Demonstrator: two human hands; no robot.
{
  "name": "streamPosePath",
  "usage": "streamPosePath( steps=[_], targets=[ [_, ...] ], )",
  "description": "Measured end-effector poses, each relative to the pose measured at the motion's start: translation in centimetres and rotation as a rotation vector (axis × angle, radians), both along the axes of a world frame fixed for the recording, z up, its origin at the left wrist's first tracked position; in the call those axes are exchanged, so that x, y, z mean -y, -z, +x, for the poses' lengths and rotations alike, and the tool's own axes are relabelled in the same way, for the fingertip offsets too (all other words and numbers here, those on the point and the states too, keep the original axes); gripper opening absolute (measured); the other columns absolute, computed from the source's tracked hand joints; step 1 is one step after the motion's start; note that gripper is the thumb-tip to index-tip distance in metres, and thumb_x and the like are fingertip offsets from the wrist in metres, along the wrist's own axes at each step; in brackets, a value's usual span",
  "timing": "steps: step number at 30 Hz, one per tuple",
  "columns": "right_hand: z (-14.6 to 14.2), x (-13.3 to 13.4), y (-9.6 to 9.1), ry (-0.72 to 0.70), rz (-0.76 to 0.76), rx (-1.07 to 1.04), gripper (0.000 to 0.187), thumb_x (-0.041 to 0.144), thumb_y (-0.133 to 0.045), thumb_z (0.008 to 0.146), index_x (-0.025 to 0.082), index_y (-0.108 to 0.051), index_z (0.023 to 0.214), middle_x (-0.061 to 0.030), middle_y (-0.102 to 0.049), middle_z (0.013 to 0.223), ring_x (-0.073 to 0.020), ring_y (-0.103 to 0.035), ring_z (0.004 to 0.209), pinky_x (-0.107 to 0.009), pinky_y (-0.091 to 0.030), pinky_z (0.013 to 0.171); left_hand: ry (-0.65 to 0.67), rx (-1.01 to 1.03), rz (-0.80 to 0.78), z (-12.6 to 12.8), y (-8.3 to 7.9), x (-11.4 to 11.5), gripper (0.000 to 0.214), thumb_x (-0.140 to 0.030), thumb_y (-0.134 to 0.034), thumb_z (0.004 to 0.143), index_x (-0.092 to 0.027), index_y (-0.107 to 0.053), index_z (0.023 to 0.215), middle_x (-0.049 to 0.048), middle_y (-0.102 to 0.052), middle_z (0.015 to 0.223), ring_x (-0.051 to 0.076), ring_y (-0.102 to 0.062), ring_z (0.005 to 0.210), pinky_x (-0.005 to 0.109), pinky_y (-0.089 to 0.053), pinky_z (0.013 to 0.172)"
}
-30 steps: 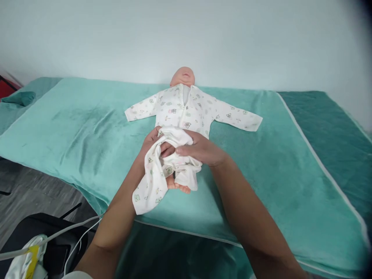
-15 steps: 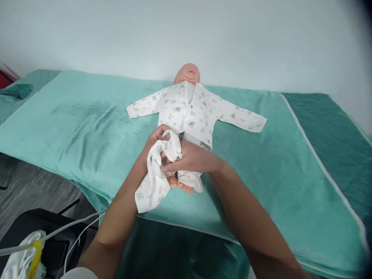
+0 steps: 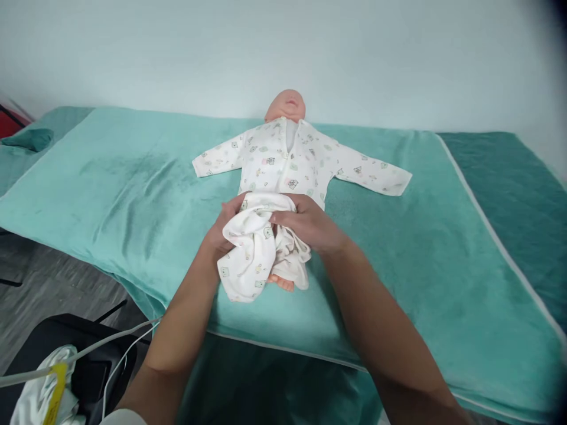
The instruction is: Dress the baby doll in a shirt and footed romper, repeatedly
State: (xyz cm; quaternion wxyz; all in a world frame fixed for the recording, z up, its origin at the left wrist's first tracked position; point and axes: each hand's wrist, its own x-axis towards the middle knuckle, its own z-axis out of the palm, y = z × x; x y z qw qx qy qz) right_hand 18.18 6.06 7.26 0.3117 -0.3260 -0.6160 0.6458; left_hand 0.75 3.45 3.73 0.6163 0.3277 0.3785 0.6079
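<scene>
Gathering, apparently! Left hand point(image 3: 224, 228) and right hand point(image 3: 310, 224) gripped the bunched garment point(image 3: 250, 254) by the doll's toes point(image 3: 282, 282); next move likely needed even tension.

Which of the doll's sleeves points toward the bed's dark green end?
The sleeve on the right: it stretches toward the dark green end. The sleeve on the left points away from it.

Baby doll point(image 3: 287, 106) is lying face-up on the green sheet point(image 3: 133, 177), wearing a white animal-print top point(image 3: 272, 162), sleeves spreading wide, neckline gaping. Matching loose garment point(image 3: 250, 257) is bunching over its legs, toes point(image 3: 282, 283) poking out below.
</scene>
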Motion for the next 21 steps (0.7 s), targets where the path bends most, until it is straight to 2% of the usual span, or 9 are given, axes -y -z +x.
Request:
streamPosePath(
  steps=[3, 6, 11, 15, 18, 21],
  targets=[
    [-0.3, 0.1, 0.2, 0.091, -0.036, -0.058, 0.015, 0.029, -0.071, 0.077, 0.017, -0.073, 0.085, 0.0001, -0.068, 0.073, -0.0156, -0.061, 0.068, -0.027, -0.046, 0.064, 0.201, 0.018, 0.078, -1.1, 0.5, 0.1, 0.058, -0.046, -0.099, 0.039, -0.016, -0.075, 0.082, 0.0020, -0.073, 0.071, 0.019, -0.067, 0.061, 0.027, -0.053, 0.054],
    [-0.7, 0.2, 0.2, 0.176, -0.059, -0.109, 0.013, 0.028, -0.070, 0.077, 0.018, -0.074, 0.084, 0.0008, -0.067, 0.072, -0.0158, -0.061, 0.070, -0.027, -0.047, 0.064, 0.317, -0.023, 0.017, -1.6, 0.6, 0.1, 0.054, -0.039, -0.099, 0.038, -0.014, -0.073, 0.078, 0.0037, -0.072, 0.065, 0.022, -0.070, 0.059, 0.027, -0.052, 0.051],
    [-0.5, -0.2, 0.6, 0.151, -0.148, -0.188, 0.013, 0.029, -0.072, 0.074, 0.018, -0.072, 0.081, 0.0007, -0.067, 0.072, -0.0157, -0.061, 0.068, -0.027, -0.047, 0.062, 0.137, 0.093, 0.005, -0.6, 0.2, 0.0, 0.042, -0.029, -0.089, 0.055, -0.015, -0.074, 0.091, 0.0053, -0.078, 0.081, 0.028, -0.077, 0.080, 0.032, -0.061, 0.070],
    [-0.1, -0.6, 0.9, 0.103, -0.189, -0.229, 0.023, 0.031, -0.073, 0.073, 0.019, -0.074, 0.093, 0.0007, -0.068, 0.075, -0.0149, -0.059, 0.065, -0.026, -0.046, 0.059, 0.055, 0.159, 0.010, 0.2, -0.1, -0.1, 0.031, -0.022, -0.082, 0.065, -0.017, -0.074, 0.094, 0.0027, -0.078, 0.083, 0.028, -0.077, 0.092, 0.033, -0.061, 0.082],
    [0.0, -0.6, 1.0, 0.081, -0.192, -0.239, 0.027, 0.032, -0.074, 0.074, 0.020, -0.074, 0.098, 0.0010, -0.068, 0.077, -0.0149, -0.059, 0.067, -0.026, -0.046, 0.060, 0.038, 0.165, -0.010, 0.3, 0.0, -0.3, 0.027, -0.023, -0.083, 0.066, -0.016, -0.071, 0.088, 0.0023, -0.075, 0.077, 0.026, -0.077, 0.087, 0.032, -0.061, 0.081],
    [-0.1, -0.4, 0.9, 0.123, -0.192, -0.260, 0.027, 0.035, -0.075, 0.076, 0.021, -0.073, 0.099, 0.0006, -0.069, 0.080, -0.0167, -0.063, 0.073, -0.028, -0.049, 0.066, 0.043, 0.133, -0.018, 0.2, 0.4, -0.6, 0.031, -0.032, -0.087, 0.066, -0.015, -0.070, 0.085, 0.0024, -0.073, 0.071, 0.024, -0.076, 0.081, 0.030, -0.061, 0.075]
  ],
)
